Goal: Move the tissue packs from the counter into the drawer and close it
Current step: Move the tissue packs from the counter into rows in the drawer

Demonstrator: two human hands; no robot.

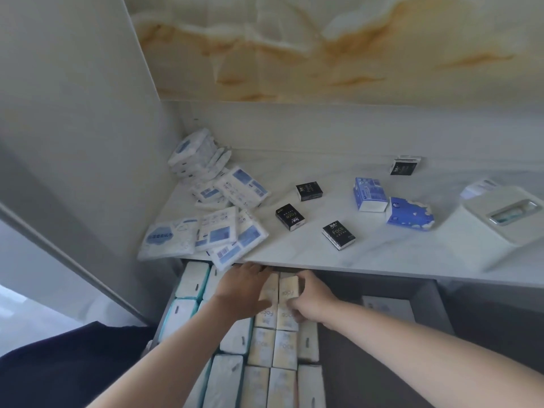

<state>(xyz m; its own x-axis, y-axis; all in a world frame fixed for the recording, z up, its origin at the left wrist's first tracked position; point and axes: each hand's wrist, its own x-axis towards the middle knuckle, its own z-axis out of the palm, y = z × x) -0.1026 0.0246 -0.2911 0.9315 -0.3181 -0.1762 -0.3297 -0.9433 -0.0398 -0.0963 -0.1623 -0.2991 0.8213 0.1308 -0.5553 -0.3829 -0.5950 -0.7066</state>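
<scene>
Squareness matters: the right hand (312, 300) pinches a beige pack (290, 285) between thumb and curled fingers; the left hand (241, 290) lies flat, fingers straight, against the neighbour pack (269, 290); ease it into its row in the drawer (350, 372) beneath the hands without crushing; soft, film-wrapped blocks; beyond the hands, black packs (290, 217), blue packs (409, 214) and white packs (217, 231) wait on the marble-look table (323, 259).

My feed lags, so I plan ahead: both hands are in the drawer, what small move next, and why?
Probably press the two beige packs down level in the back row of the drawer, then let go. The right hand pinches one, the left hand lies against the other, and both look raised above the row in front. Black packs wait on the counter.
</scene>
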